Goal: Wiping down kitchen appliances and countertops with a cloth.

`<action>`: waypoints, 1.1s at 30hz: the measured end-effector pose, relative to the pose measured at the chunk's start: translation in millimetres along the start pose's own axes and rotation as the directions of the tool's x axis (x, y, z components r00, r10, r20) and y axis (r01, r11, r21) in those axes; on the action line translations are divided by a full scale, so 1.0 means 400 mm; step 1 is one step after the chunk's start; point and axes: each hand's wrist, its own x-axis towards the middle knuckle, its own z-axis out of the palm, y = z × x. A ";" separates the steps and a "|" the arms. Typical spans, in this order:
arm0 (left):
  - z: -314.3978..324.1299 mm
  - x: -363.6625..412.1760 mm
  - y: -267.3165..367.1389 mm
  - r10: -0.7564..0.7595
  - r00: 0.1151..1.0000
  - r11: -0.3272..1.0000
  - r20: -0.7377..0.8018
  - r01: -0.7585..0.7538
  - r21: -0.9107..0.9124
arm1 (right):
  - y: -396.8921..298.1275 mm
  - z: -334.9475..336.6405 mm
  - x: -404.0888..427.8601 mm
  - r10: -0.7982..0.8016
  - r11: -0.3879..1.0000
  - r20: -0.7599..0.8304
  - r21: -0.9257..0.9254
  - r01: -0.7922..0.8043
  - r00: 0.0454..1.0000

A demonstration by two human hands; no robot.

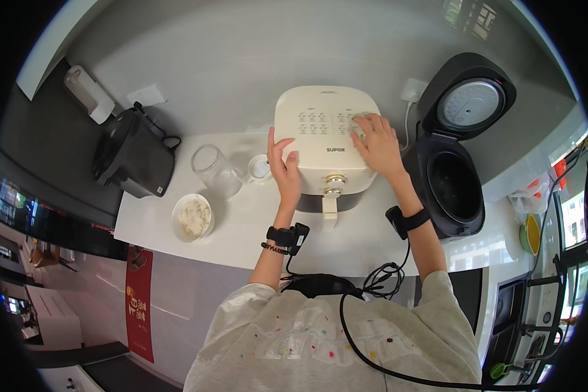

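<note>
A cream Supor air fryer [318,159] stands against the wall on the white counter, its drawer handle pointing towards me. My left hand [285,169] rests along its left side, fingers apart. On the top's right part lies my right hand [377,142], with something pale and crumpled, perhaps a cloth, partly hidden under its fingers. Left of the fryer are a small white lidded container [260,167], a clear glass jar [218,171] and a white bowl [175,215] of white powder or grains.
An open rice cooker [475,196] stands at the right, its lid raised. A dark appliance [147,157] is at the counter's left end. Wall sockets [414,90] with a white cable are behind. A black cable [384,280] lies coiled near the front edge. A green and yellow bowl [530,235] is far right.
</note>
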 end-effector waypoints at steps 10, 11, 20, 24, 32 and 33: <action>0.020 -0.001 -0.016 0.014 0.995 0.996 -0.100 -0.023 -0.082 | -0.150 0.014 -0.036 -0.187 0.982 0.014 0.005 0.187 0.982; 0.018 -0.001 -0.015 0.027 0.995 0.997 -0.098 -0.033 -0.064 | -0.164 0.015 -0.035 -0.178 0.984 0.015 0.006 0.178 0.984; 0.010 -0.020 -0.024 -0.044 0.997 0.996 -0.067 0.038 -0.077 | -0.041 0.054 0.018 -0.092 0.972 0.092 0.223 0.069 0.991; 0.019 -0.003 0.007 -0.038 0.995 0.994 -0.097 0.028 -0.101 | -0.046 0.050 0.036 -0.036 0.997 0.011 0.070 0.035 0.999; 0.025 0.002 -0.007 0.033 0.992 0.997 -0.120 -0.041 -0.064 | -0.048 0.050 0.035 -0.051 0.996 0.017 0.077 0.050 0.999; 0.025 0.004 -0.004 0.030 0.993 0.998 -0.114 -0.036 -0.054 | -0.049 0.049 0.036 -0.039 0.996 0.022 0.076 0.037 0.999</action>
